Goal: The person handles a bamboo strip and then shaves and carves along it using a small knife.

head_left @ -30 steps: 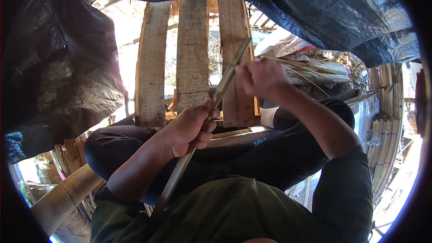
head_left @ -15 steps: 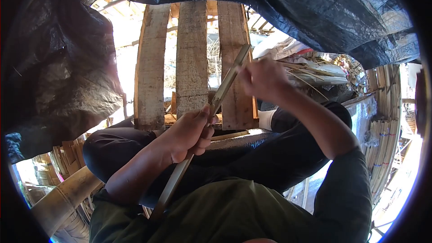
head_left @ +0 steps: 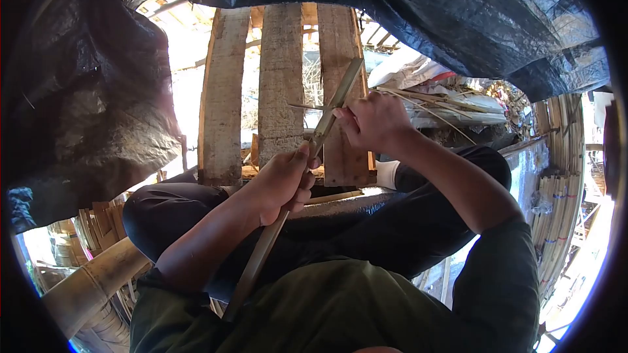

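A long bamboo strip (head_left: 261,256) slants from my lap up over the wooden slats. My left hand (head_left: 286,182) is closed around it near its middle, thumb along the top by a node. Higher up, my right hand (head_left: 379,121) is closed on a knife, its handle hidden in the fingers. The thin knife blade (head_left: 305,106) crosses the strip and sticks out to its left. My right thumb lies at the strip's edge.
Three upright wooden slats (head_left: 280,85) stand in front of me. Dark plastic sheeting (head_left: 451,13) hangs overhead and at left. Bundled strips (head_left: 556,222) stand at right, with loose strips (head_left: 445,101) nearer. A thick bamboo pole (head_left: 95,284) lies at lower left.
My right hand, blurred earlier near the strip's upper end, has come down and lies against the strip, with the blade now visible across it. My left hand keeps its hold.
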`<control>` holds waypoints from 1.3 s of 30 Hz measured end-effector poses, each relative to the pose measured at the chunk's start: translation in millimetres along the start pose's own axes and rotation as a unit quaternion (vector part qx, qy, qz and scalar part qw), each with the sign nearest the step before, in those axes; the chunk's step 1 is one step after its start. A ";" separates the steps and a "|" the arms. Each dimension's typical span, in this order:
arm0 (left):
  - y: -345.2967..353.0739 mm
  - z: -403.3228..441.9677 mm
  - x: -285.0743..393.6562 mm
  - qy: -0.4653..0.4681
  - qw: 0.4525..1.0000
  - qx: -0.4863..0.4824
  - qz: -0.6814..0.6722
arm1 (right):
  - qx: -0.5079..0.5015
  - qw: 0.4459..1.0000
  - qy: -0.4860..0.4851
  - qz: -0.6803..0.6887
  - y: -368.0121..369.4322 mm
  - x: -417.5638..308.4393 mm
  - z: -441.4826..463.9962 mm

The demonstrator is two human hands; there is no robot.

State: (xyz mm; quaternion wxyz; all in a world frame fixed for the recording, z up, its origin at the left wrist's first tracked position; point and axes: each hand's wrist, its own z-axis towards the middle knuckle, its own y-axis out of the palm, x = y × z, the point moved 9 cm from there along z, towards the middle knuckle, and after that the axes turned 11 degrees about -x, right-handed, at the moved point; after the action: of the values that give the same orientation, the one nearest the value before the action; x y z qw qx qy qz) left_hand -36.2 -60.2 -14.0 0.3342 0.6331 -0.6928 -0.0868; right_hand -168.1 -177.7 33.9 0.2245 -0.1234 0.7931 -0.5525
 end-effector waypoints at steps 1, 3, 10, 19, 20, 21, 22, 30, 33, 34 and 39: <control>0.7 -1.9 -0.4 0.002 1.000 0.001 -0.001 | 0.001 1.000 -0.003 -0.001 -2.3 -5.7 -0.9; 4.1 -4.5 -1.2 -0.004 1.000 0.007 0.008 | -0.114 0.992 0.037 0.031 11.5 -9.7 -5.0; 2.6 -0.8 -2.5 0.002 1.000 -0.010 0.001 | -0.085 0.996 0.027 0.008 3.7 3.7 0.6; -4.1 1.7 -2.9 0.007 1.000 0.022 0.014 | -0.113 0.992 0.052 0.013 7.7 7.6 1.2; -4.0 3.5 -1.7 0.009 1.000 0.007 0.014 | -0.082 0.996 0.029 0.034 5.9 10.0 2.8; -2.5 4.6 -0.2 0.012 1.000 -0.007 0.014 | -0.081 0.996 0.029 0.032 2.8 5.6 1.3; -2.2 3.5 1.2 0.016 1.000 -0.007 0.014 | -0.093 0.995 0.033 0.032 0.8 -2.0 -1.2; -0.7 -1.6 0.8 0.004 1.000 -0.003 -0.003 | -0.042 0.999 0.002 0.028 -7.2 4.6 2.3; -5.4 -1.6 3.0 0.006 1.000 0.004 0.009 | -0.076 0.996 0.042 0.029 2.3 3.2 -1.3; -5.8 -2.4 3.8 0.008 1.000 0.004 0.010 | -0.074 0.996 0.041 0.029 4.0 -5.2 -6.2; 1.9 -6.5 1.2 0.002 1.000 -0.001 -0.009 | -0.152 0.986 0.060 0.033 11.2 -1.8 -2.4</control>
State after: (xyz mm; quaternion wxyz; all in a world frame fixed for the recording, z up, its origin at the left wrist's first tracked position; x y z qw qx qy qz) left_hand -33.9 -59.0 -7.7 0.3354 0.6396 -0.6860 -0.0891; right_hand -167.1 -170.8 24.5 0.1732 -0.0960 0.8837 -0.4242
